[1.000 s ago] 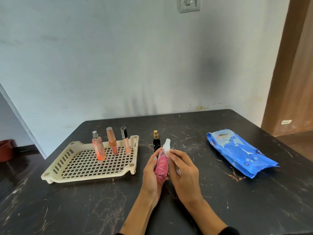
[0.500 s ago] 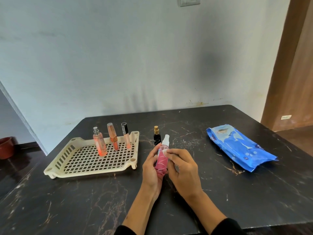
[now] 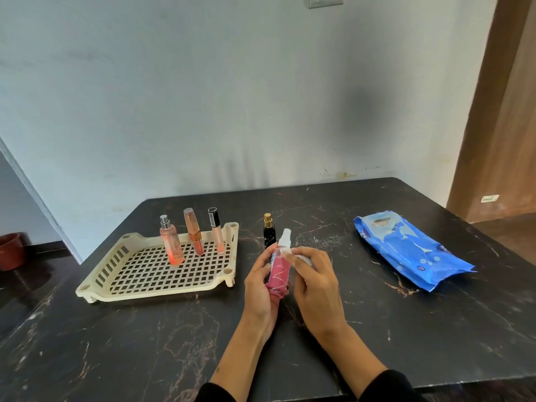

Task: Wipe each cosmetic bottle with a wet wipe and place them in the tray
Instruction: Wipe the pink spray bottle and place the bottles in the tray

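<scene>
My left hand grips a pink spray bottle with a white nozzle, held upright above the table. My right hand presses a white wet wipe against the bottle's neck. A small black bottle with a gold cap stands on the table just behind them. The cream slotted tray lies to the left and holds three upright items at its back: a peach spray bottle, a rose-gold tube and a slim gloss tube with a black cap.
A blue wet-wipe pack lies on the right of the dark marble table. A wall runs close behind the table. A red pot sits on the floor at far left, a wooden door frame at right.
The wipe under my right fingers has slid from the bottle's nozzle down to its neck. The view has tilted, so everything sits slightly higher in frame.
</scene>
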